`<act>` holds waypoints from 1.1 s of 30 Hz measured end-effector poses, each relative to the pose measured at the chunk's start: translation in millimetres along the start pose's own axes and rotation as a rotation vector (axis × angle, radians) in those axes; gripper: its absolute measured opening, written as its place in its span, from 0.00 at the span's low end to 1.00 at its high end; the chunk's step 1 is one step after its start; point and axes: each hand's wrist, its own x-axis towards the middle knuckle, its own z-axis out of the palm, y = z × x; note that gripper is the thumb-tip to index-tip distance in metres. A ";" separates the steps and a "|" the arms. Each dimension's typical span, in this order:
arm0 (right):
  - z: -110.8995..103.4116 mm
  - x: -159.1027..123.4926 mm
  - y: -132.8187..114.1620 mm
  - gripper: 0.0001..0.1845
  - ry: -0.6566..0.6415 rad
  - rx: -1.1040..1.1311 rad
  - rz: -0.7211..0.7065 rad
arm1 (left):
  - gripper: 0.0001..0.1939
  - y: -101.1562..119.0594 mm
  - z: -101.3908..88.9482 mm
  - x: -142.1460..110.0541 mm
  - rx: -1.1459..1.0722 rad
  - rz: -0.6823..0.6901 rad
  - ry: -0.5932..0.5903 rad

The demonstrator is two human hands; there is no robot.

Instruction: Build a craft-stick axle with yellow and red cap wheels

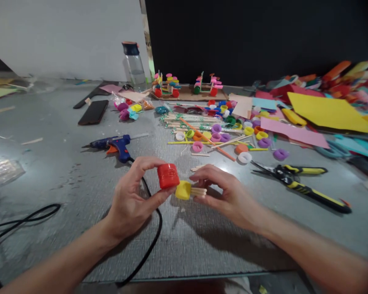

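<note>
Between the thumb and fingers of my left hand is a glossy red piece, ridged like stacked bottle caps. Right beside it, close to my left thumb tip, is a small yellow piece; I cannot tell whether it is joined to the red one. Short wooden sticks project from the yellow piece to the right. My right hand curls around these sticks, thumb below and fingers above. Its exact contact with them is partly hidden.
A blue glue gun lies left, its black cable running under my left hand. Yellow-black cutters lie right. Behind are colourful bottle caps, wrapped sticks, two small model vehicles, a water bottle and yellow paper.
</note>
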 end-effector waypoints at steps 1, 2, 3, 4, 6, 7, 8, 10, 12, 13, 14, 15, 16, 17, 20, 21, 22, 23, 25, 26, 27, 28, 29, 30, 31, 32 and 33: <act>2.6 1.0 2.5 0.15 0.002 -0.025 -0.009 | 0.19 -0.1 -0.2 -0.4 -0.010 -0.009 0.010; 4.9 2.0 4.4 0.18 0.001 -0.055 -0.021 | 0.19 -0.3 -0.3 -0.8 -0.017 -0.015 0.015; 7.0 3.0 5.7 0.19 -0.002 -0.087 -0.032 | 0.19 -0.3 -0.4 -1.2 -0.022 -0.019 0.017; 8.7 3.9 6.3 0.19 -0.001 -0.117 -0.042 | 0.19 -0.3 -0.5 -1.5 -0.024 -0.019 0.018; 11.0 5.2 6.2 0.15 0.004 -0.154 -0.051 | 0.20 -0.1 -0.5 -1.7 -0.026 -0.015 0.022; 11.6 5.6 5.7 0.13 0.011 -0.155 -0.051 | 0.20 0.2 -0.5 -1.6 -0.027 -0.014 0.023; 11.9 5.8 5.2 0.11 0.019 -0.147 -0.052 | 0.20 0.5 -0.5 -1.4 -0.028 -0.012 0.024; 11.6 5.9 4.2 0.08 0.035 -0.130 -0.058 | 0.19 1.1 -0.5 -1.1 -0.030 -0.013 0.022; 10.3 5.7 3.5 0.07 0.046 -0.125 -0.069 | 0.19 1.7 -0.5 -0.9 -0.030 -0.018 0.015; 9.3 5.7 3.2 0.06 0.050 -0.129 -0.073 | 0.19 1.9 -0.6 -1.0 -0.027 -0.022 0.013; 8.2 5.7 2.9 0.06 0.050 -0.136 -0.069 | 0.18 2.0 -0.6 -1.1 -0.024 -0.026 0.012; 7.0 5.7 2.5 0.06 0.049 -0.145 -0.054 | 0.18 1.9 -0.7 -1.4 -0.021 -0.031 0.013; 5.8 5.7 2.2 0.07 0.043 -0.157 -0.028 | 0.18 1.7 -0.7 -1.7 -0.021 -0.034 0.014; 4.6 5.7 1.9 0.08 0.037 -0.174 0.005 | 0.18 1.3 -0.8 -2.1 -0.022 -0.038 0.014; 2.0 5.5 1.3 0.09 0.006 -0.239 0.105 | 0.19 -0.3 -1.3 -2.8 -0.023 -0.045 0.015; 1.4 5.3 1.0 0.08 -0.003 -0.254 0.124 | 0.19 -0.8 -1.6 -2.8 -0.019 -0.048 0.014; 0.7 5.1 0.5 0.07 -0.007 -0.262 0.139 | 0.19 -1.1 -1.9 -2.7 -0.013 -0.049 0.015; -0.1 4.8 -0.3 0.07 -0.005 -0.258 0.151 | 0.19 -1.3 -2.3 -2.6 -0.006 -0.050 0.016; -2.6 4.4 -3.3 0.05 0.022 -0.225 0.152 | 0.18 -0.9 -3.1 -2.0 0.009 -0.049 0.018; -4.2 4.1 -5.2 0.03 0.042 -0.206 0.142 | 0.18 -0.6 -3.5 -1.6 0.015 -0.046 0.018; -6.0 3.9 -7.2 0.01 0.061 -0.190 0.132 | 0.18 -0.3 -3.7 -1.3 0.018 -0.043 0.018; -7.8 3.5 -9.2 0.01 0.073 -0.182 0.122 | 0.18 0.0 -3.9 -1.1 0.018 -0.041 0.016; -9.6 3.1 -10.9 0.02 0.083 -0.183 0.112 | 0.18 0.2 -4.0 -1.0 0.016 -0.041 0.013; -11.1 2.4 -12.3 0.02 0.089 -0.194 0.107 | 0.18 0.2 -4.0 -0.9 0.013 -0.041 0.007; -12.3 1.6 -13.2 0.02 0.095 -0.215 0.103 | 0.19 0.1 -4.0 -0.8 0.009 -0.042 -0.005; -13.1 0.6 -13.8 0.02 0.102 -0.242 0.097 | 0.19 0.1 -4.0 -0.7 0.004 -0.047 -0.022; -13.6 -0.6 -14.1 0.02 0.117 -0.273 0.086 | 0.19 0.3 -3.9 -0.4 -0.007 -0.050 -0.048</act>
